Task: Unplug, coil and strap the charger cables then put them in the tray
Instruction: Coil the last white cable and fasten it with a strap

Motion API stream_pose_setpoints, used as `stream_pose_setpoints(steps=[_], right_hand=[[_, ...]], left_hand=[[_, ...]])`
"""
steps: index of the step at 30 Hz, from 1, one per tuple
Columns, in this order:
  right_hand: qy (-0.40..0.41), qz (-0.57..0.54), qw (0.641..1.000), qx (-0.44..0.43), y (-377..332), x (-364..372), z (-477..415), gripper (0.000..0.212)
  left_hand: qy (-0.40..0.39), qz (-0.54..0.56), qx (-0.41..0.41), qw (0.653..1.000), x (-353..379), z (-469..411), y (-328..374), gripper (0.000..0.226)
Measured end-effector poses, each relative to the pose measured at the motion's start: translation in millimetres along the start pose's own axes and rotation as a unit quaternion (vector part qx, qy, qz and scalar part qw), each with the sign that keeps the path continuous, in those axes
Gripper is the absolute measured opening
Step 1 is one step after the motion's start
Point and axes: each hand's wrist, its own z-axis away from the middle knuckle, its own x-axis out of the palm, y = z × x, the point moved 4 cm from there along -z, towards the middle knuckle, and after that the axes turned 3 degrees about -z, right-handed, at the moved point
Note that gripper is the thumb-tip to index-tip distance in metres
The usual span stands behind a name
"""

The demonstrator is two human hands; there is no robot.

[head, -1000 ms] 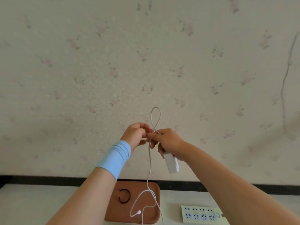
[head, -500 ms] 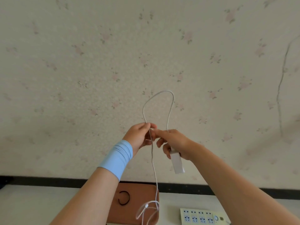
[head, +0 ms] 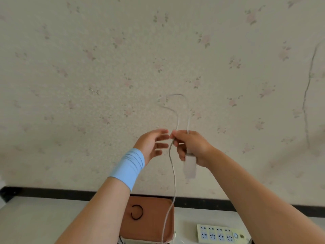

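Note:
I hold both hands up in front of the wall. My right hand (head: 191, 147) grips a white charger cable (head: 174, 173) and its white plug block (head: 190, 166), which hangs below the palm. A loop of the cable (head: 177, 103) stands up above that hand, and the rest hangs down toward the brown tray (head: 158, 224). My left hand (head: 151, 145), with a light blue wristband, is just left of the cable with fingers spread, not touching it. A black strap ring (head: 137, 212) lies in the tray.
A pale power strip (head: 221, 235) with several empty sockets lies on the white table right of the tray. The tray sits against the wall's black baseboard (head: 52, 192). More white cable shows at the tray's front edge (head: 174, 241).
My left hand has let go of the cable and opened. The loop above my right hand has grown taller and leaned left, and the hanging end has risen.

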Motion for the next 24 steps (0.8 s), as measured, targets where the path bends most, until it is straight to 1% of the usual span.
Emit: stream_pose_setpoints(steps=[1, 2, 3, 4, 5, 6, 7, 8, 9, 10, 11, 12, 13, 15, 17, 18, 19, 20, 21, 22, 24], right_hand=[[0.016, -0.036, 0.999, -0.009, -5, -4, 0, 0.024], [0.028, -0.059, 0.998, -0.013, -8, -8, 0, 0.023], [0.036, -0.070, 0.997, -0.014, -11, -10, 1, 0.023], [0.041, -0.071, 0.997, -0.012, -12, -12, 3, 0.023], [0.046, -0.065, 0.997, -0.009, -13, -14, 4, 0.023], [0.054, -0.055, 0.997, -0.001, -13, -15, 5, 0.025], [0.063, -0.042, 0.997, 0.011, -12, -16, 6, 0.029], [0.069, -0.026, 0.997, 0.029, -10, -17, 7, 0.034], [0.069, -0.004, 0.996, 0.051, -7, -18, 7, 0.038], [0.060, 0.023, 0.995, 0.075, -4, -18, 8, 0.039], [0.039, 0.058, 0.993, 0.095, 1, -18, 10, 0.038], [0.009, 0.095, 0.989, 0.110, 5, -15, 12, 0.035], [-0.031, 0.131, 0.984, 0.119, 9, -11, 15, 0.032], [-0.131, 0.176, 0.967, 0.131, 14, 1, 22, 0.030], [-0.215, 0.205, 0.945, 0.139, 16, 13, 29, 0.029], [-0.231, 0.228, 0.935, 0.141, 16, 17, 32, 0.027], [-0.228, 0.261, 0.928, 0.140, 16, 16, 33, 0.024], [-0.216, 0.294, 0.921, 0.137, 17, 15, 34, 0.023], [-0.198, 0.320, 0.917, 0.131, 17, 12, 34, 0.022], [-0.173, 0.329, 0.920, 0.121, 15, 9, 33, 0.022], [-0.108, 0.296, 0.945, 0.092, 9, 4, 31, 0.021]], left_hand=[[-0.031, -0.113, -0.006, 0.993, 4, 5, -2, 0.026], [-0.078, -0.210, -0.016, 0.975, 10, 10, -6, 0.027], [-0.133, -0.276, -0.025, 0.951, 18, 15, -11, 0.025], [-0.179, -0.310, -0.034, 0.933, 24, 20, -15, 0.022], [-0.201, -0.323, -0.036, 0.924, 29, 24, -17, 0.019], [-0.197, -0.329, -0.029, 0.923, 31, 25, -17, 0.020], [-0.169, -0.331, -0.015, 0.928, 30, 23, -14, 0.024], [-0.126, -0.319, 0.000, 0.939, 28, 20, -10, 0.028], [-0.078, -0.281, 0.014, 0.956, 24, 17, -5, 0.028], [-0.035, -0.212, 0.026, 0.976, 19, 14, -1, 0.028], [-0.003, -0.116, 0.035, 0.993, 15, 11, 4, 0.028], [0.015, -0.007, 0.041, 0.999, 11, 8, 7, 0.027], [0.020, 0.104, 0.042, 0.993, 8, 6, 11, 0.027], [0.023, 0.281, 0.030, 0.959, 2, 3, 18, 0.027], [0.030, 0.377, 0.028, 0.925, -5, 2, 21, 0.027], [0.033, 0.406, 0.033, 0.913, -9, 1, 22, 0.027], [0.040, 0.425, 0.040, 0.903, -13, 1, 23, 0.027], [0.054, 0.427, 0.051, 0.901, -18, 1, 24, 0.026], [0.073, 0.407, 0.062, 0.908, -22, 1, 25, 0.026], [0.091, 0.367, 0.064, 0.923, -25, 3, 25, 0.026], [0.102, 0.251, 0.024, 0.962, -23, 5, 18, 0.033]])
